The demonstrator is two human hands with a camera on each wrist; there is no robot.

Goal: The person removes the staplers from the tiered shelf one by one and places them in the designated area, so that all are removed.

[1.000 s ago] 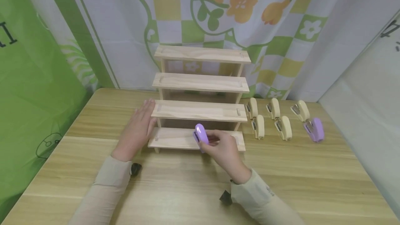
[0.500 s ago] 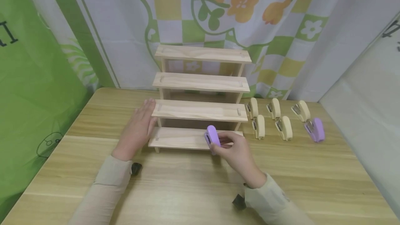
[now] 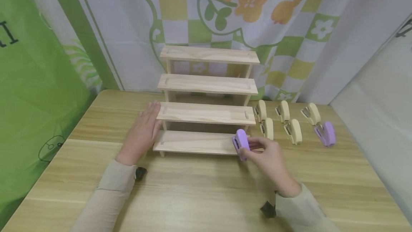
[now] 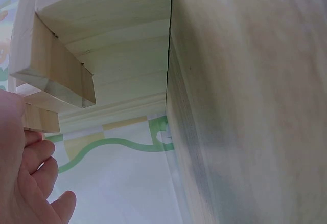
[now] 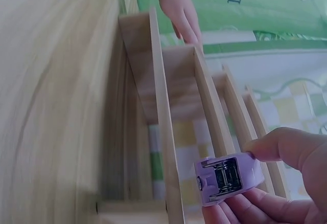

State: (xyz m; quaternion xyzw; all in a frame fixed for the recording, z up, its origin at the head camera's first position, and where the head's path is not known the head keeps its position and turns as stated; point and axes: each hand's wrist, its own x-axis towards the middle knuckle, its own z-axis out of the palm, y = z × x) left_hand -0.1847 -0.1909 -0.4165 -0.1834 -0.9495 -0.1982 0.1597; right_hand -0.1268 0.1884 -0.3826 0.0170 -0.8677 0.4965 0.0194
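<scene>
A purple stapler [image 3: 241, 144] is pinched between the thumb and fingers of my right hand [image 3: 270, 158], over the right end of the lowest board of a wooden step rack [image 3: 196, 143]. In the right wrist view the stapler [image 5: 250, 170] shows one end with dark metal inside, the thumb on one side and fingers on the other. My left hand [image 3: 140, 135] lies flat with straight fingers against the left end of the second board from the bottom. In the left wrist view that hand's curved fingers [image 4: 38, 168] are beside the rack's side [image 4: 61, 65].
Right of the rack stand several cream staplers [image 3: 292, 131] in two rows, and a second purple stapler [image 3: 325, 133] at the right end. A patterned curtain [image 3: 173, 4] hangs close behind the rack. Wooden tabletop [image 3: 180, 192] stretches in front.
My right hand has slid rightward with the purple stapler, from the middle of the lowest board to its right end. My left hand stays in place against the rack.
</scene>
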